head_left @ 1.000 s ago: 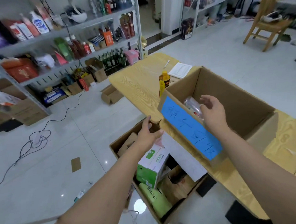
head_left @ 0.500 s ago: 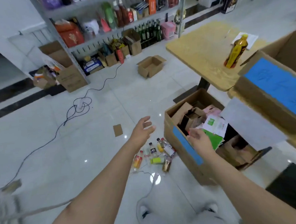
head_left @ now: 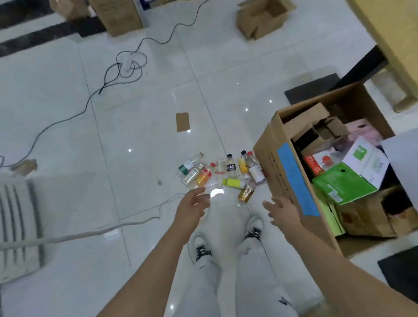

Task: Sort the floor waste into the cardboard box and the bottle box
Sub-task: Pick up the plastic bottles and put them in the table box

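- While the cardboard box (head_left: 274,172), at three o'clock, is already packed with cartons, a heap of bottles (head_left: 230,168) is left on the floor just beside its wall, and a cardboard scrap (head_left: 182,121) lies at the heap's twelve o'clock.
- The bottle box is not shown.
- The left grip (head_left: 191,207) and right grip (head_left: 282,209) are held wide with relaxed fingers at the heap's six o'clock; nothing is held or touched.
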